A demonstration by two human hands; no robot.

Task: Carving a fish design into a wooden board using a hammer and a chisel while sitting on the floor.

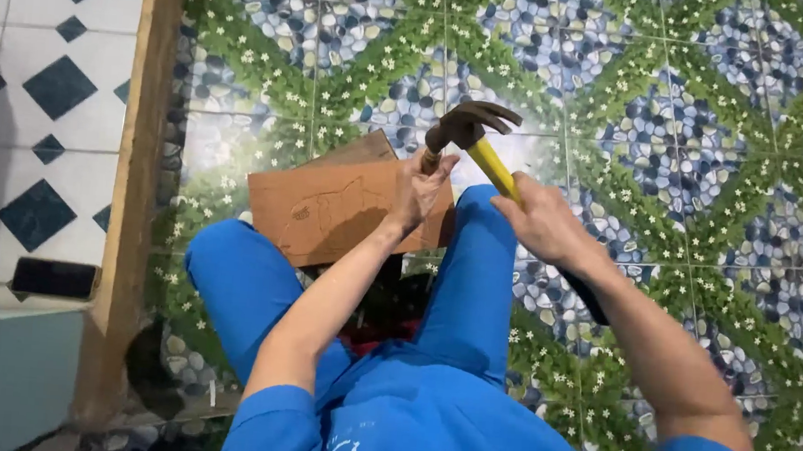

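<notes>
My right hand (543, 221) grips the yellow handle of a claw hammer (472, 127), whose dark head is raised above my knees. My left hand (418, 191) pinches something small and hard to make out at the upper right edge of a brown wooden board (327, 211). The board bears a faint drawn outline and lies flat on the floor between my blue-trousered legs (468, 277). A second brown piece (360, 147) sticks out from behind it. The hammer head hangs just above my left fingertips.
The floor is tiled with a pebble and green flower pattern (672, 131). A wooden door frame (137, 169) runs down the left, with white and dark diamond tiles (44, 87) beyond it. A dark phone (54, 278) lies on a ledge at the left.
</notes>
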